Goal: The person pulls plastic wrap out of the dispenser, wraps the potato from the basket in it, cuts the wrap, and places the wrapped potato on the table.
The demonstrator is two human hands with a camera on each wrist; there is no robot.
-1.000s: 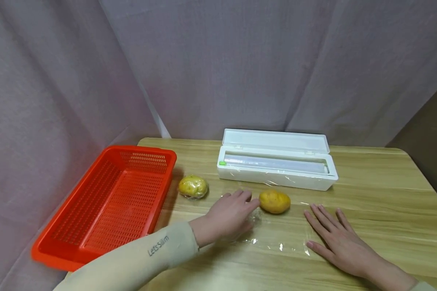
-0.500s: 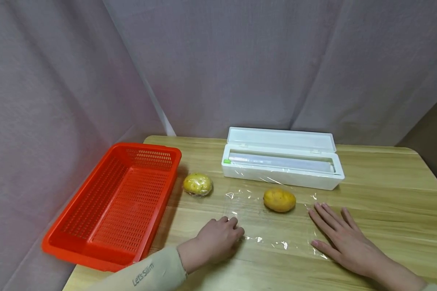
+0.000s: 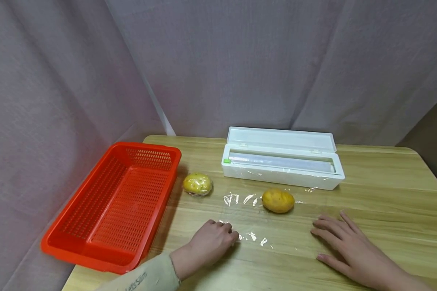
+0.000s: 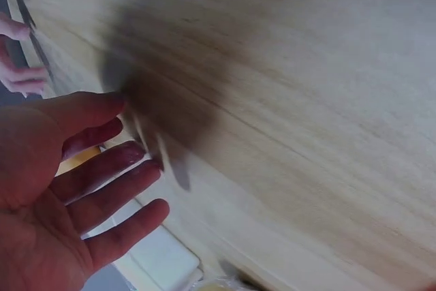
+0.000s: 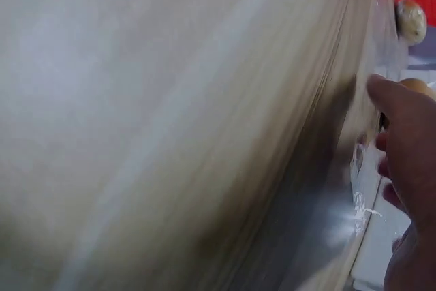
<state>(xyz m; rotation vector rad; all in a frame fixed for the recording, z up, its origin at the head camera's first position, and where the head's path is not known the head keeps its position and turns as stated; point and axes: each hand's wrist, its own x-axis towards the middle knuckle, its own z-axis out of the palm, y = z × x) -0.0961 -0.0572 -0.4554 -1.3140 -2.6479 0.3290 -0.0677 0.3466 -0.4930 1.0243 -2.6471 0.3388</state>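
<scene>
A bare potato (image 3: pixel 278 201) lies on a sheet of cling film (image 3: pixel 253 236) spread over the table. At the film's near left, my left hand (image 3: pixel 213 244) rests its fingertips by the edge; the left wrist view shows its fingers (image 4: pixel 116 182) fairly straight and slightly spread. To the right of the sheet is my right hand (image 3: pixel 349 248), fingers extended and thumb apart, low over the table. Shiny film creases (image 5: pixel 359 212) show near its fingers in the right wrist view. Another potato (image 3: pixel 197 184), wrapped in film, sits to the left.
Behind the bare potato stands a white cling film box (image 3: pixel 282 173), its lid raised and a roll (image 3: pixel 280 161) inside. A red plastic basket (image 3: pixel 125 206) occupies the left side of the wooden table (image 3: pixel 378 182). Grey curtain (image 3: pixel 218 72) hangs behind.
My left hand has drawn back from beside the bare potato to the film's near left. My right hand, flat on the film's right edge before, has lifted slightly. The film's creases have shifted.
</scene>
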